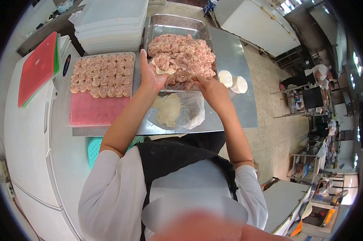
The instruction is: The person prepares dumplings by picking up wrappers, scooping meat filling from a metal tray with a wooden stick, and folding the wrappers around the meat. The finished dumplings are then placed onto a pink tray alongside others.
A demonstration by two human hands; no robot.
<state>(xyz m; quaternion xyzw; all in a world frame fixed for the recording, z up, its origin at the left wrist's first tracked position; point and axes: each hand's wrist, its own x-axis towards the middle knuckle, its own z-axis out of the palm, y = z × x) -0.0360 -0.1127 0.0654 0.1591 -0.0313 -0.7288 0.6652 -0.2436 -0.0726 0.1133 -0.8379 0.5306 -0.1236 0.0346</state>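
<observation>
My left hand (pixel 151 78) holds a round dumpling wrapper (pixel 164 72) on its palm and fingers, with a lump of minced meat filling (pixel 163 62) on it. My right hand (pixel 210 89) grips a thin, flat spreading tool (pixel 187 74), whose tip points toward the wrapper. Both hands are over the near part of a deep metal tray (pixel 177 18) heaped with pinkish minced meat (pixel 193 50). Just in front of the tray lies a pile of pale wrappers (pixel 168 110) on a clear plastic bag (pixel 193 112).
Left of the meat, a pink-bottomed tray (pixel 91 108) carries rows of filled dumplings (pixel 103 76). Stacked plastic trays (pixel 111 24) stand behind it. Two white rolls (pixel 239 84) sit at right on the metal table (pixel 245 112). A white freezer (pixel 26 132) is at far left.
</observation>
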